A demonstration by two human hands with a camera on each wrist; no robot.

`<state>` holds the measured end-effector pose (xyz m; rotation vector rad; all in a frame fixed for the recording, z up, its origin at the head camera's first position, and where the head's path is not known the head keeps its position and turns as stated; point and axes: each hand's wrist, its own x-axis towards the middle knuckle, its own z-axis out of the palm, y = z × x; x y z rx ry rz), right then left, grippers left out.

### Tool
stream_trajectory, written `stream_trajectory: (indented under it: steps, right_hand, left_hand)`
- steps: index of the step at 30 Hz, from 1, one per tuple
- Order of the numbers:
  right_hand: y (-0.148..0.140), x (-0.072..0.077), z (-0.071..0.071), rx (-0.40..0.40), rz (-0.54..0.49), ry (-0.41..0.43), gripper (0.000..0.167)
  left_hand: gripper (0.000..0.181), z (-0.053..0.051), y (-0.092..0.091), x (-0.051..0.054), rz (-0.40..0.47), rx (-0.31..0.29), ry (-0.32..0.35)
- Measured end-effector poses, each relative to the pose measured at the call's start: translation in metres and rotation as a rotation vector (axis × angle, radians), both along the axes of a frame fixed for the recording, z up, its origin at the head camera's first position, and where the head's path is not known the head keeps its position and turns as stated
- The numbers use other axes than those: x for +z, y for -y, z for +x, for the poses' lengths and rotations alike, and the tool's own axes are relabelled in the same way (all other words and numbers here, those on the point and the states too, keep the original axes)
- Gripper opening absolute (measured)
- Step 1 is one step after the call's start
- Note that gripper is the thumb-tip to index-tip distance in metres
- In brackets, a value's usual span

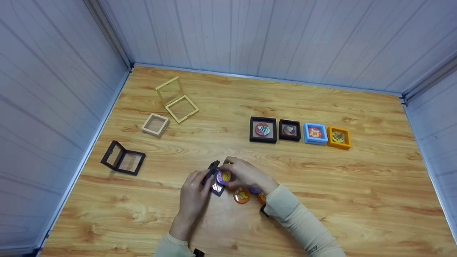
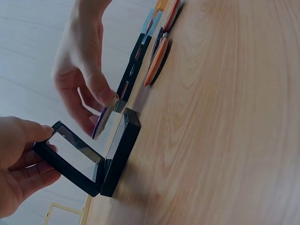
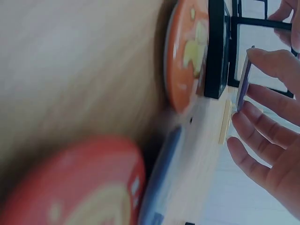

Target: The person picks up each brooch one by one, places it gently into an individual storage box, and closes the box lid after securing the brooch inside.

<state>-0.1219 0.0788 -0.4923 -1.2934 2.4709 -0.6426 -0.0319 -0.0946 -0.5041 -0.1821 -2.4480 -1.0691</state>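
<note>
A small black hinged frame (image 2: 123,152) stands open on the table; my left hand (image 2: 21,164) pinches its raised lid (image 2: 70,164) by the edge. Over the frame's base, my right hand (image 1: 246,174) holds a round purple badge (image 1: 223,177) with a yellow figure, gripped between thumb and fingers. In the right wrist view the badge (image 3: 243,82) is seen edge-on, tilted, beside the opened lid. An orange badge (image 1: 241,195) lies on the table right of the frame, with a purple badge (image 1: 254,190) and another orange one (image 1: 262,197) partly hidden under my right wrist.
At the back right, two black frames (image 1: 263,129), a blue frame (image 1: 315,134) and an orange frame (image 1: 339,137) stand in a row, each with a badge. To the left are an open gold frame (image 1: 182,109), a beige frame (image 1: 155,125) and an open black frame (image 1: 131,162).
</note>
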Motion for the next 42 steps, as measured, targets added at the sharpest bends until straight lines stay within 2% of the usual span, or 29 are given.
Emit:
stream_trajectory:
  steps: [4, 8, 12, 21, 31, 37, 42]
  right_hand:
    - [0.006, -0.002, 0.001, 0.022, -0.014, -0.034, 0.050]
    - [0.011, -0.005, 0.001, 0.044, -0.035, -0.086, 0.046]
    - [0.015, -0.008, 0.001, 0.061, -0.041, -0.102, 0.043]
    - [0.020, -0.011, 0.002, 0.059, -0.010, -0.117, 0.033]
    - [0.021, -0.014, 0.005, 0.027, 0.031, -0.153, 0.040]
    - [0.019, -0.013, 0.003, 0.035, -0.013, -0.147, 0.041]
    - [0.012, -0.012, 0.000, 0.018, -0.040, -0.103, 0.043]
  left_hand:
    - [0.018, 0.000, 0.000, 0.000, 0.005, -0.006, 0.004]
    - [0.019, 0.000, 0.000, -0.002, 0.002, -0.011, -0.039]
    - [0.019, 0.000, 0.000, -0.003, -0.006, -0.014, -0.075]
    - [0.019, 0.001, -0.001, -0.001, -0.001, -0.009, -0.037]
    - [0.020, 0.000, 0.000, -0.002, -0.001, 0.002, -0.049]
    - [0.019, 0.001, -0.001, -0.001, 0.003, -0.002, -0.047]
    - [0.019, 0.000, -0.001, -0.001, 0.002, -0.002, -0.040]
